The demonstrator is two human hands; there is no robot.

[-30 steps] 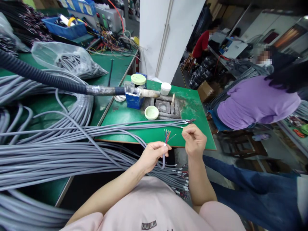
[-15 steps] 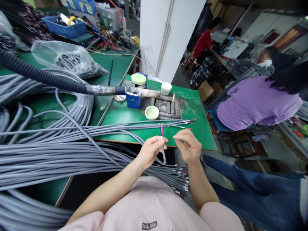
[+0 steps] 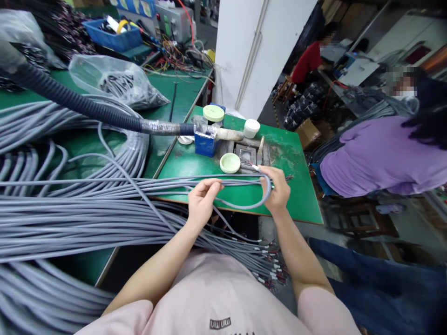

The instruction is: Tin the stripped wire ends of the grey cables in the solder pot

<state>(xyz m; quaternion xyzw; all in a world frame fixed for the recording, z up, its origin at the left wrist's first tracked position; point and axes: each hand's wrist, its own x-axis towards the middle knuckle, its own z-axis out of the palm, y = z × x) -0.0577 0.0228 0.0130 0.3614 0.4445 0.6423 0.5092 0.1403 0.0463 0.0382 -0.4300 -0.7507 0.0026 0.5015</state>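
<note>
My right hand (image 3: 277,188) is closed on a grey cable (image 3: 244,206) close to its stripped end. From there the cable bends in a loop back toward the left. Its thin wires point left at the near edge of a small square metal pot (image 3: 245,155) with a silvery surface. Whether they touch it, I cannot tell. My left hand (image 3: 203,201) is closed, thumb against fingers, in front of several grey cables (image 3: 167,187); anything in its pinch is hidden. Left of the wire tips sits a pale green round dish (image 3: 229,163).
A ribbed black hose (image 3: 115,120) crosses to a blue box (image 3: 204,144) beside the pot. A brush (image 3: 260,146) and a white tub (image 3: 251,128) stand near it. Bundled grey cables (image 3: 87,228) cover the left. A person in purple (image 3: 380,149) sits at right.
The cable end has passed from my left hand to my right and moved forward to the metal pot. My left hand has shifted left. The view has turned slightly left.
</note>
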